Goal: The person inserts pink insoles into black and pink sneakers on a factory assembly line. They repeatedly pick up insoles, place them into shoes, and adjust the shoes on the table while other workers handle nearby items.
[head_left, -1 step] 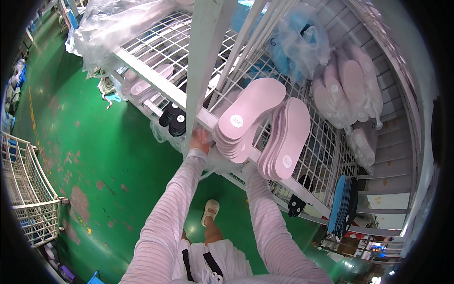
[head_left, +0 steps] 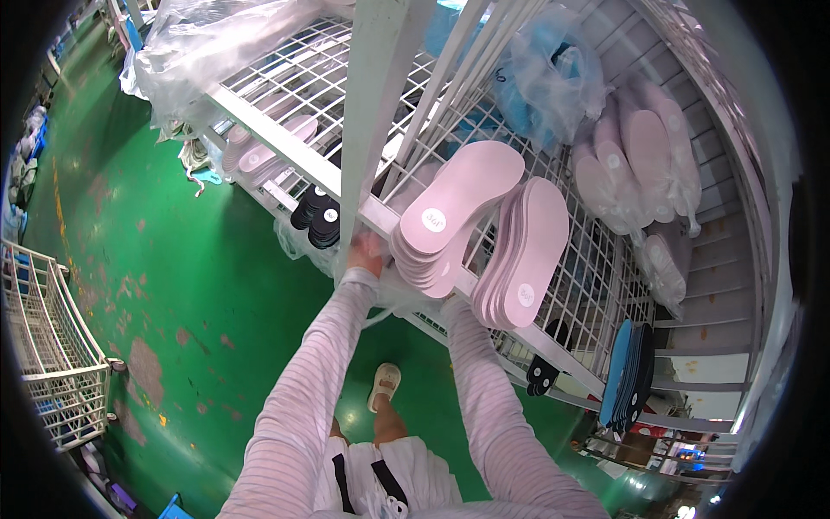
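Observation:
Two stacks of pale pink insoles, a left stack (head_left: pixel 475 177) and a right stack (head_left: pixel 540 246), lie on the white wire rack shelf (head_left: pixel 571 353), jutting over its front edge. Each top insole carries a round white sticker. My left hand (head_left: pixel 367 253) is below the shelf edge, left of the insoles and next to the white upright post (head_left: pixel 373 112); it is blurred and its fingers are partly hidden. Clear plastic film (head_left: pixel 393 294) hangs beside it. My right forearm (head_left: pixel 484 372) reaches under the right stack, which hides that hand and anything in it.
Bagged pink insoles (head_left: pixel 644 143) and a bag of light blue pieces (head_left: pixel 549 82) sit farther back on the rack. Black insoles (head_left: pixel 322 218) lie on a lower level at the left. A wire cart (head_left: pixel 56 346) stands on the green floor (head_left: pixel 199 320) at the far left.
My left wrist has shifted slightly upward and toward the post. The insole stacks look unchanged, and my right forearm has hardly moved.

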The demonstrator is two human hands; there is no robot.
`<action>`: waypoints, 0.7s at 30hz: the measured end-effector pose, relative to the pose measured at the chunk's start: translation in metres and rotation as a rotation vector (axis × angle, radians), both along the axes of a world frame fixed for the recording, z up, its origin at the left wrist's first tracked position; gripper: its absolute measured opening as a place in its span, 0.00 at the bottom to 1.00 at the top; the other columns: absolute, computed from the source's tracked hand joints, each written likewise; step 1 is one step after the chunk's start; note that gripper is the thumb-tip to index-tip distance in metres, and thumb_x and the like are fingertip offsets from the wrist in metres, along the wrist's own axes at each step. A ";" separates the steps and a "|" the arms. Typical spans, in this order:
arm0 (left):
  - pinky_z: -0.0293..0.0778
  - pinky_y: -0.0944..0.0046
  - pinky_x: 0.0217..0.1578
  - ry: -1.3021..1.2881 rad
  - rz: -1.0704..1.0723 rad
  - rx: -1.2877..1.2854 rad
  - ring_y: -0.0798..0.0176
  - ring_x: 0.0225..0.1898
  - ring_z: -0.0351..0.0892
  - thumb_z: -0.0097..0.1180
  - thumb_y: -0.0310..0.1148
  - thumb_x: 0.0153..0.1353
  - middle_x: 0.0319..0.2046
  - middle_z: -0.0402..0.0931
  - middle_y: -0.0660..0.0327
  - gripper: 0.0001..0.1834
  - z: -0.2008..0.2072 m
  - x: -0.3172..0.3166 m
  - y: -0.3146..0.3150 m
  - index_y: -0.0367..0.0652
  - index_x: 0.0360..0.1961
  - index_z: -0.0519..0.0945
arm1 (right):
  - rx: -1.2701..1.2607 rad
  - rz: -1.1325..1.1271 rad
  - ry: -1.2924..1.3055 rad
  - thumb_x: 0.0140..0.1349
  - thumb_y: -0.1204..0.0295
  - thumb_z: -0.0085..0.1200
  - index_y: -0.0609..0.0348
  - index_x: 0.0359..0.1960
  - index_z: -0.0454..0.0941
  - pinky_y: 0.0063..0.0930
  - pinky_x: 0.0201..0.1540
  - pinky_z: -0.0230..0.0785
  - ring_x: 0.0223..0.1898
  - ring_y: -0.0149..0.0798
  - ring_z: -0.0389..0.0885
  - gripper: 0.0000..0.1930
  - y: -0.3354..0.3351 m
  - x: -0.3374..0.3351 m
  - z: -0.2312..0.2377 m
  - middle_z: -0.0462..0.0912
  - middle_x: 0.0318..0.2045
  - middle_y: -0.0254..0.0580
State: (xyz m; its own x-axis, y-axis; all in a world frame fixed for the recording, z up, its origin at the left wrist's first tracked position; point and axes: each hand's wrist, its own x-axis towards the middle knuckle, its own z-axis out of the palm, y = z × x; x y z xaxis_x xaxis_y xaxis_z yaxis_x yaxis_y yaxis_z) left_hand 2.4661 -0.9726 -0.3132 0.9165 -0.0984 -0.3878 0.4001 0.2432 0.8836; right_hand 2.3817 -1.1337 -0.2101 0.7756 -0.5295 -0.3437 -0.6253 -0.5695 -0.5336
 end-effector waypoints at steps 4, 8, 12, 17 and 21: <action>0.64 0.61 0.40 0.163 -0.090 0.132 0.52 0.41 0.65 0.42 0.39 0.51 0.43 0.63 0.50 0.21 0.069 0.017 0.011 0.41 0.46 0.63 | 0.098 -0.013 -0.089 0.49 0.62 0.42 0.59 0.34 0.70 0.34 0.41 0.61 0.38 0.46 0.69 0.15 0.015 -0.004 -0.001 0.71 0.36 0.48; 0.64 0.61 0.40 0.232 -0.142 0.135 0.53 0.41 0.65 0.43 0.40 0.50 0.43 0.64 0.51 0.22 0.086 0.032 0.010 0.42 0.46 0.63 | 0.335 -0.128 -0.208 0.49 0.62 0.42 0.58 0.35 0.69 0.34 0.42 0.60 0.39 0.46 0.69 0.16 0.005 -0.018 -0.004 0.71 0.37 0.47; 0.64 0.61 0.39 0.275 -0.192 0.055 0.54 0.40 0.66 0.44 0.42 0.49 0.42 0.64 0.53 0.23 0.084 0.030 0.015 0.43 0.46 0.63 | 0.732 -0.358 -0.369 0.49 0.61 0.42 0.58 0.36 0.69 0.34 0.43 0.60 0.39 0.46 0.68 0.16 -0.007 -0.020 -0.003 0.70 0.38 0.47; 0.63 0.62 0.39 0.321 -0.220 0.012 0.56 0.40 0.66 0.44 0.43 0.48 0.42 0.65 0.54 0.24 0.084 0.028 0.024 0.43 0.46 0.63 | 1.161 -0.554 -0.505 0.49 0.61 0.42 0.58 0.38 0.68 0.34 0.44 0.59 0.41 0.45 0.68 0.17 -0.009 -0.007 -0.009 0.70 0.39 0.46; 0.63 0.62 0.39 0.336 -0.237 0.014 0.57 0.40 0.66 0.45 0.45 0.48 0.41 0.65 0.55 0.25 0.096 0.022 0.015 0.44 0.46 0.63 | 1.336 -0.590 -0.587 0.49 0.60 0.42 0.57 0.39 0.67 0.34 0.45 0.58 0.41 0.45 0.67 0.18 -0.012 -0.006 -0.009 0.69 0.40 0.46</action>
State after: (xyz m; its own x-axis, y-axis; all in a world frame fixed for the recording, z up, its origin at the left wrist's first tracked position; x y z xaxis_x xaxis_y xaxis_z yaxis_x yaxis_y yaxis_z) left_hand 2.4876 -0.9572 -0.2177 0.6909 -0.2847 -0.6646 0.7107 0.0984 0.6966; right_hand 2.3760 -1.1462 -0.2187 0.7659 -0.3654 -0.5291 -0.1131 0.7335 -0.6702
